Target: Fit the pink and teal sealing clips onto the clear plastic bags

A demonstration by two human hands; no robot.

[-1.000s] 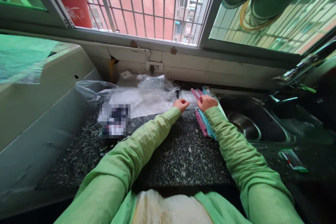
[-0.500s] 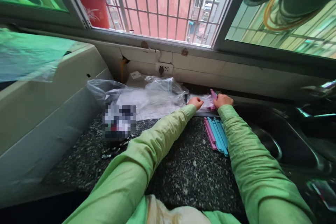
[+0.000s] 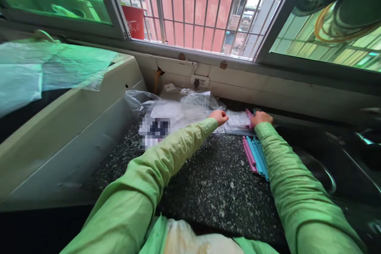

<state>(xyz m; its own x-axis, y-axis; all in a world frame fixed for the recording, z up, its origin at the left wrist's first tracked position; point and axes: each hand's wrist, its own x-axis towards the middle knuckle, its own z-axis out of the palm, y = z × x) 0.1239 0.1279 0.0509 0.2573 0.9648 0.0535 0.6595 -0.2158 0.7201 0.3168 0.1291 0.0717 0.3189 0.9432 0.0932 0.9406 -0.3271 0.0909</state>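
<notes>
view has swung left since the last frame, so the whole scene sits further right; allowing for that, left hand [image 3: 219, 117] has slid back to the left end of the small clear packet [image 3: 238, 119]. right hand [image 3: 262, 118] roughly where it was against the background.

right grip: looks closed on the pink sticks [image 3: 249, 117], ends poking out on the thumb side near the packet's right end. teal stick [image 3: 255, 110] shows just behind the fingers; can't tell if it's gripped too.
left grip: fingers curled in, narrow. can't tell if it's pinching film or nothing.

status: one row of sticks [image 3: 258, 156] is laid side by side on the table [image 3: 214, 190], pink at the left, blue to the right, far ends fairly even. reads as the sorted part, my judgement. row's right edge runs up against the right sleeve [image 3: 285, 170], so no full count.
outstanding: the sticks at the right hand are apart from the row, so not laid out with it. total can't be read from here.

around it: loose clear plastic [image 3: 181, 107] left of the packet, pixelated patch [image 3: 154, 131] at its near edge, sink [image 3: 312, 158] right of the row, dark and smeared.
</notes>
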